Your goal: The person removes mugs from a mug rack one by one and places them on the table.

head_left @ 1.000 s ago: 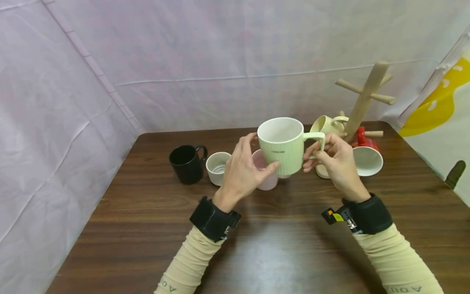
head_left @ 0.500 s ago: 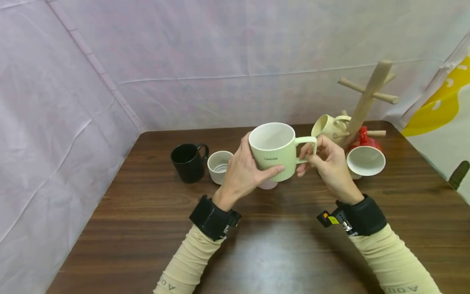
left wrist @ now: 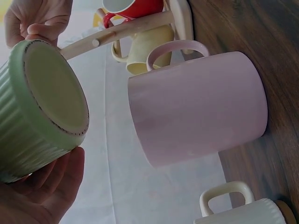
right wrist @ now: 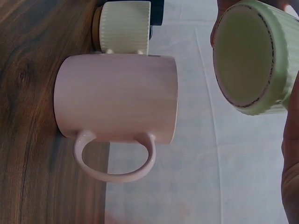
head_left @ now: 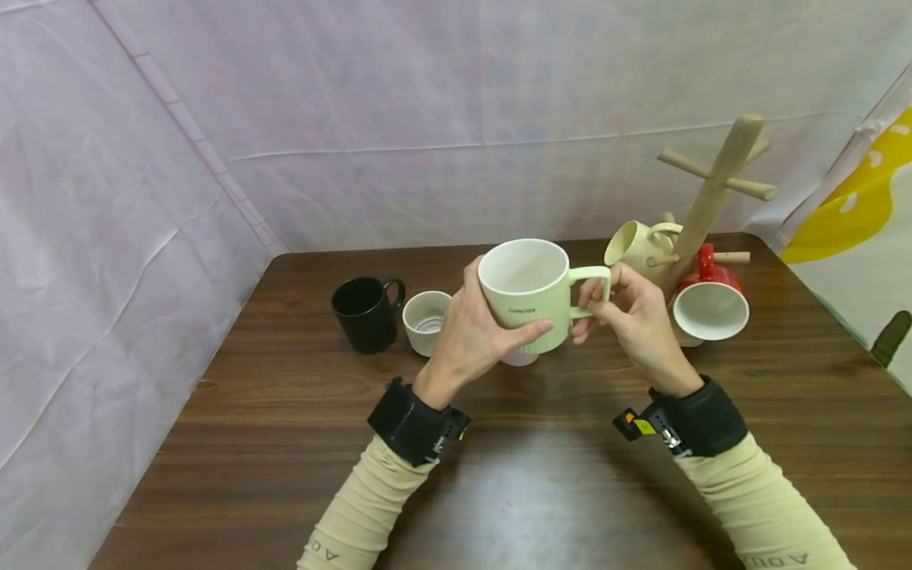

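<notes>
A pale green ribbed mug (head_left: 529, 305) with a white inside is held upright in the air between both hands. My left hand (head_left: 470, 336) grips its body from the left, thumb across the front below the small lettering. On the right, my right hand (head_left: 630, 321) pinches the mug's squared handle between thumb and fingers. The mug's unglazed base ring (left wrist: 56, 88) shows in the left wrist view. Below and behind it stands a pink mug (right wrist: 117, 100), mostly hidden in the head view but plain in both wrist views.
A black mug (head_left: 366, 317) and a small white ribbed cup (head_left: 426, 321) stand to the left on the wooden table (head_left: 285, 427). At the right rises a wooden mug tree (head_left: 720, 178), with a cream mug (head_left: 634, 245) and a red mug (head_left: 711, 305) on its lower pegs.
Both hands have carried the green mug a little left and down over the pink mug, mostly in the first half second. Its grip looks the same throughout.
</notes>
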`<state>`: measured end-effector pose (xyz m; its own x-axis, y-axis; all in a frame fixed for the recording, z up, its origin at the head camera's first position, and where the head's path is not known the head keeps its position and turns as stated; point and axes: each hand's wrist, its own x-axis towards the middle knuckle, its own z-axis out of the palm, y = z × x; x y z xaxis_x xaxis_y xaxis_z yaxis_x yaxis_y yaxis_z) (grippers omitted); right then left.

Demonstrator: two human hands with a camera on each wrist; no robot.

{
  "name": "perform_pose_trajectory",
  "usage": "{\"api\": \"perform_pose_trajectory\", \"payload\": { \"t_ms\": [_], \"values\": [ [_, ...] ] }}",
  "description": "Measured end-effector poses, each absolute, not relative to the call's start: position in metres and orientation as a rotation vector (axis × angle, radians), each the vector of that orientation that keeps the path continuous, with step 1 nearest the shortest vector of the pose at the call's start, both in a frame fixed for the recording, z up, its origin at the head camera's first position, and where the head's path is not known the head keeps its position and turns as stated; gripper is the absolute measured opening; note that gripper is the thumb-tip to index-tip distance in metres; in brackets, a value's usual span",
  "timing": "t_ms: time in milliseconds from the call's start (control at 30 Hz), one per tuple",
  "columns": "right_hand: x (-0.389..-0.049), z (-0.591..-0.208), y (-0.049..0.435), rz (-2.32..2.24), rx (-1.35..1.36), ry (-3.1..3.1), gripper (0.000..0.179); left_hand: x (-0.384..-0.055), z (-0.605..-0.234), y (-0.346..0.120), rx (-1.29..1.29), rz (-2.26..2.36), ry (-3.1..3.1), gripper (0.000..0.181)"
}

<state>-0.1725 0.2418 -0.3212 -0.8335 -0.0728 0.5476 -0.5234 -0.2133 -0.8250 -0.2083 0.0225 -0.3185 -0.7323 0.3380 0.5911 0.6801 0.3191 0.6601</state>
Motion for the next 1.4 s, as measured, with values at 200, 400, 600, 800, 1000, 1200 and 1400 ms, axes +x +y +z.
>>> {"api": "perform_pose_trajectory", "payload": {
  "t_ms": [200,400,600,800,1000,1200,1400],
  "values": [
    [-0.172,-0.321,0.242,2.130,0.705,-1.742,0.010,-0.207,-0.318,0.022,-0.917,-1.380,-2.233,0.101],
    [-0.172,-0.321,0.242,2.135,0.738,-1.744,0.008,-0.206,-0.317,0.021,-0.918,-1.365,-2.207,0.100],
    [-0.173,-0.318,0.247,2.006,0.780,-1.830,0.014,-0.207,-0.317,0.018,-0.903,-1.331,-2.193,0.101],
    [-0.170,-0.315,0.258,1.871,0.666,-1.901,0.027,-0.210,-0.316,0.010,-0.853,-1.292,-2.176,0.100],
    [-0.171,-0.316,0.263,1.724,0.608,-2.021,0.020,-0.212,-0.319,-0.003,-0.834,-1.264,-2.191,0.100],
    [-0.171,-0.318,0.263,1.649,0.583,-2.075,0.019,-0.213,-0.323,-0.019,-0.781,-1.218,-2.221,0.100],
    [-0.171,-0.318,0.263,1.670,0.577,-2.067,0.018,-0.212,-0.327,-0.037,-0.743,-1.193,-2.253,0.100]
  ]
}}
